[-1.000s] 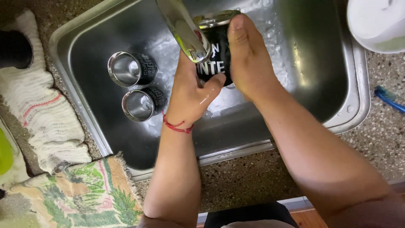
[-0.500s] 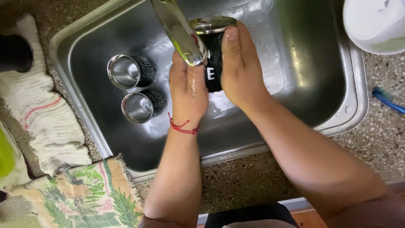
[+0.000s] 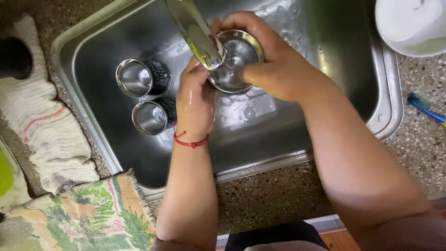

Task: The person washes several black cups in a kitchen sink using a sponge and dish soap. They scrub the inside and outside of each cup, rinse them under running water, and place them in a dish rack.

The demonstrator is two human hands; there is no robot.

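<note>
Both hands hold a black-sided steel cup (image 3: 238, 56) upright under the shiny faucet spout (image 3: 195, 32) over the steel sink (image 3: 93, 65). My right hand (image 3: 274, 65) wraps its far side and rim. My left hand (image 3: 195, 100), wet and with a red string on the wrist, presses against the cup's near left side. Water and foam lie on the sink floor below the cup.
Two more steel cups (image 3: 139, 78) (image 3: 152, 117) lie on their sides at the sink's left. Folded cloths (image 3: 51, 135) (image 3: 88, 214) sit on the speckled counter at left. A white container (image 3: 411, 25) stands at top right, a blue-handled item (image 3: 425, 107) at right.
The cup has been turned from lying sideways to upright, its open mouth now facing up under the spout. Both hands shifted slightly with it.
</note>
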